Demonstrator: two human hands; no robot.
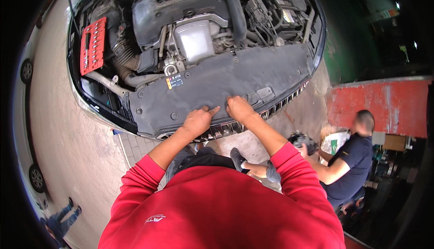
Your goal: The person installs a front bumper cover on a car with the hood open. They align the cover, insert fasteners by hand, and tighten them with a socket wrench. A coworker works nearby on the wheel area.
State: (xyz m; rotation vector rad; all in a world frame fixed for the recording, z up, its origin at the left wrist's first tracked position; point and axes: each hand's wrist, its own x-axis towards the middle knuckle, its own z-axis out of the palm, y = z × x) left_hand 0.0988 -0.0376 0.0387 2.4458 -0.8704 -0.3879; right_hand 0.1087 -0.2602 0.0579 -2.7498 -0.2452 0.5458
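Both hands rest on the black plastic radiator cover (205, 86) at the front of an open engine bay. My left hand (198, 121) lies near the cover's front edge, index finger stretched to the right, the other fingers curled; nothing shows in its grip. Just right of it, my right hand (239, 109) has its fingers drawn together and pressed down on the cover. Whatever is under or between those fingertips is hidden. A small sticker (174, 82) marks the cover, and several round fasteners dot it.
A red socket tray (93, 45) lies on the bay's left side. Behind the cover are the engine cover (181, 9) and battery (285, 17). At right, a co-worker (348, 158) holds a dark part (303, 144). Another person's legs (68, 217) show lower left, near a parked car (22, 113).
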